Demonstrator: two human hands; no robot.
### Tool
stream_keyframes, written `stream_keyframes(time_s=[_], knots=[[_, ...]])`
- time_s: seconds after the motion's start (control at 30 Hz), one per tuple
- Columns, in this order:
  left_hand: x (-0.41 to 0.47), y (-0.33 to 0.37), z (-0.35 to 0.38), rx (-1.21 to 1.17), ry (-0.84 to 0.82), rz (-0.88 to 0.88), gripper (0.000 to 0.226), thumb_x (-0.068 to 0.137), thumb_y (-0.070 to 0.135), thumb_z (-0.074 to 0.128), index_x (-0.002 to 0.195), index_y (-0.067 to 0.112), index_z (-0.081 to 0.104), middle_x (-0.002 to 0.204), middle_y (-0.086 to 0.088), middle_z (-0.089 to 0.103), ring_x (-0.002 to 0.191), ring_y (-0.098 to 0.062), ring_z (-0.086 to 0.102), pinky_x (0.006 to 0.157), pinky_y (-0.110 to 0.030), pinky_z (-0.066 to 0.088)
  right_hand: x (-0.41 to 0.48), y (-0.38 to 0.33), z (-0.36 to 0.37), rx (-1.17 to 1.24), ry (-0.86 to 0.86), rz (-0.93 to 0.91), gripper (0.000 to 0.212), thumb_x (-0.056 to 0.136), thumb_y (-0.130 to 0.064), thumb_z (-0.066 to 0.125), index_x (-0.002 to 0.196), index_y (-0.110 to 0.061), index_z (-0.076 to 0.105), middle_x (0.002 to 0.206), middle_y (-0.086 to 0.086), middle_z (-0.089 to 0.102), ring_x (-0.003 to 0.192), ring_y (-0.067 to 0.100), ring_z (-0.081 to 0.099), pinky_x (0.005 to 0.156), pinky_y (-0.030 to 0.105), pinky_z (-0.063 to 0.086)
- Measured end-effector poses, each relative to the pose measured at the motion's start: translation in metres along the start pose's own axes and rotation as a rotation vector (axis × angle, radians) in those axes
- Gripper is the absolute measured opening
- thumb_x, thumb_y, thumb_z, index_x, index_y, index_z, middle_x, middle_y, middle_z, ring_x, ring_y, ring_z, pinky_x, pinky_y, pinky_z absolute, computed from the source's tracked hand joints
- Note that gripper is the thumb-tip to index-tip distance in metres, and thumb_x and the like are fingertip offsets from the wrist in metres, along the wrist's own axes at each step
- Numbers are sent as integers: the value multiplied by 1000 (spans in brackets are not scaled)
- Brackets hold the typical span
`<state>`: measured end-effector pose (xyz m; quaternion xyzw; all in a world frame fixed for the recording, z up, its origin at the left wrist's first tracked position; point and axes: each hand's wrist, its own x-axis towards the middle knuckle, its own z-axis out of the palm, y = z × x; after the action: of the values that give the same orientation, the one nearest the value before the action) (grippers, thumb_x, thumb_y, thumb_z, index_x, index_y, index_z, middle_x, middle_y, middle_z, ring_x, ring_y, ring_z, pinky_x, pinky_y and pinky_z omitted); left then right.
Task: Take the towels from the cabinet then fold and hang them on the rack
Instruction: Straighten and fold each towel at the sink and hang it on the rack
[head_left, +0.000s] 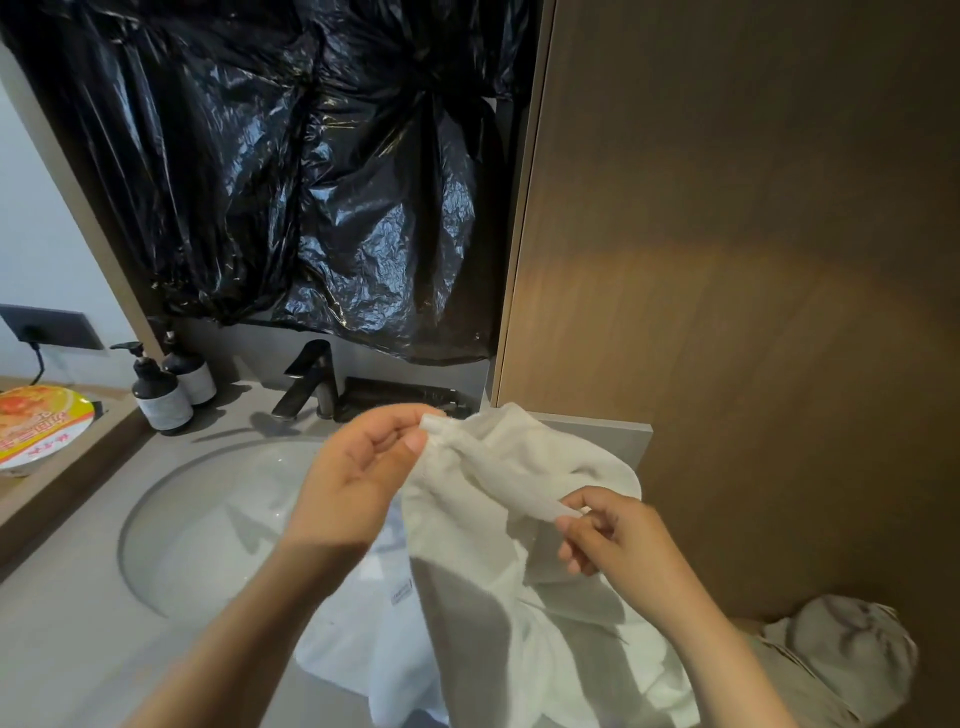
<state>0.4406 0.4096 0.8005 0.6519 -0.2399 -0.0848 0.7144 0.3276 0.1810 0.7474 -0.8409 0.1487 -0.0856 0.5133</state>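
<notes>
Head view. Fingertips (415, 441) of the left hand (358, 478) and the right hand (608, 535) pinched one hem of the towel (498, 561), evidently to find its corners for folding; it hung over the sink (171, 525) edge.

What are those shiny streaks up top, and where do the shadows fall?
Head view: light glints in streaks off the crinkled black plastic sheet; a warm patch glows on the otherwise dim brown wooden cabinet panel; the left hand and right hand, pinching the white towel, throw soft shadows into the round white sink.
</notes>
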Motion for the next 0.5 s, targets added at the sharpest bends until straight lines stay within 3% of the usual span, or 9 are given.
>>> stream_keyframes(time_s=[0.1, 0.27, 0.33, 0.4, 0.5], knots=[[13, 8, -8, 3, -9, 13, 20, 93, 13, 54, 105, 16, 70, 98, -5, 74, 89, -15, 69, 76, -23, 55, 2, 16, -3, -113, 14, 15, 13, 93, -13, 61, 87, -22, 66, 64, 5, 68, 50, 14, 59, 57, 30, 53], [31, 9, -19, 84, 13, 5, 21, 98, 9, 51, 108, 10, 69, 99, -12, 73, 86, -22, 67, 83, -41, 53, 7, 40, -11, -356, 56, 64, 8, 93, -21, 63, 91, -28, 66, 59, 0, 67, 51, 10, 59, 65, 36, 54], [38, 7, -21, 98, 16, -7, 21, 98, 9, 51, 106, 12, 70, 96, -9, 73, 85, -21, 67, 81, -41, 53, 8, 48, -14, -423, 63, 81, 8, 93, -22, 62, 94, -29, 65, 60, -1, 67, 53, 14, 60, 65, 36, 52], [45, 5, -25, 118, 6, -12, 22, 99, 11, 51, 103, 18, 71, 94, -6, 74, 83, -19, 67, 78, -39, 55, 10, 53, -18, -474, 44, 101, 9, 93, -23, 61, 99, -29, 64, 65, -1, 68, 57, 15, 61, 64, 34, 51], [59, 4, -32, 157, 2, -3, 25, 99, 14, 51, 99, 26, 73, 93, -3, 74, 83, -17, 68, 71, -30, 56, 18, 52, -28, -642, 14, 80, 14, 92, -29, 61, 105, -29, 59, 87, -7, 68, 77, 15, 63, 68, 32, 48]])
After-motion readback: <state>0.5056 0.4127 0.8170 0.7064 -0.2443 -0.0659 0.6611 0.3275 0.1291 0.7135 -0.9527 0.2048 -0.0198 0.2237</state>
